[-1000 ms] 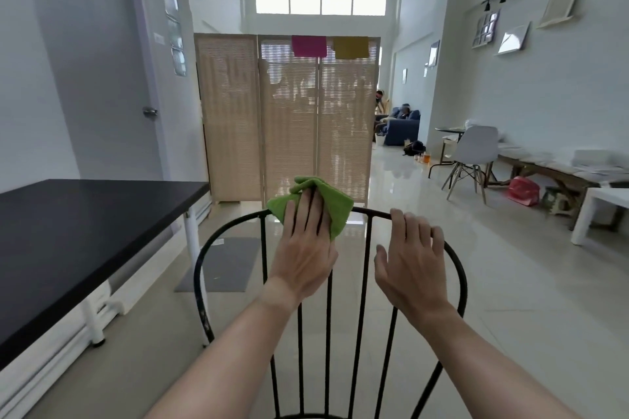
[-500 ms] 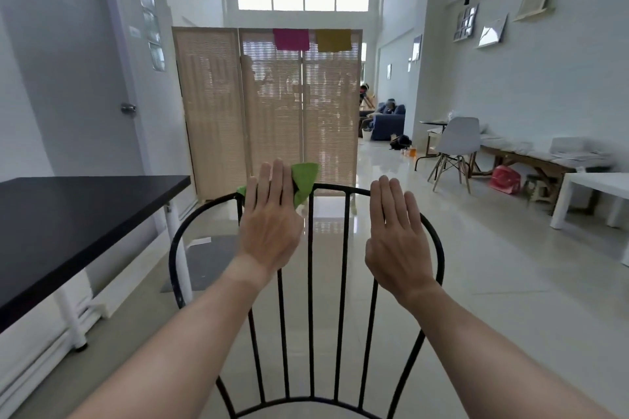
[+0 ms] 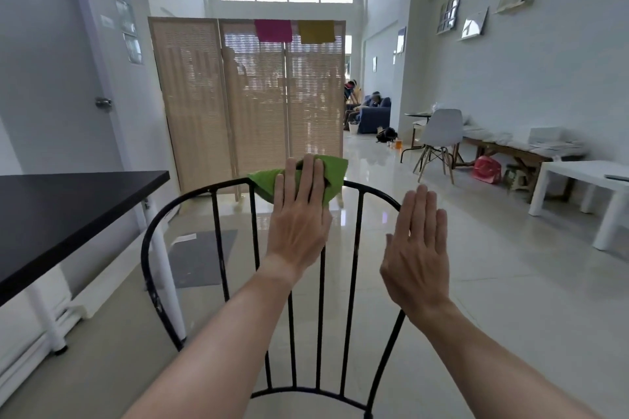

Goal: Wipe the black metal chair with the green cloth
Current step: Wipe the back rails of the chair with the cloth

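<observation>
pressing flat on the top rail of the chair, the left hand lies palm down over the cloth, fingers straight and held together, reaching away from the camera. the cloth is bunched on the rail near the middle of the curved back, green corners showing left and right of the fingers. the left forearm runs in from the bottom edge, rising toward the rail. the right hand is to the right, open and flat, its fingers extended and close together, tips near the rail on the right side; i cannot tell whether it touches the metal. it holds nothing. a black table stands just left of the chair, and a folding screen stands farther off behind it.
</observation>
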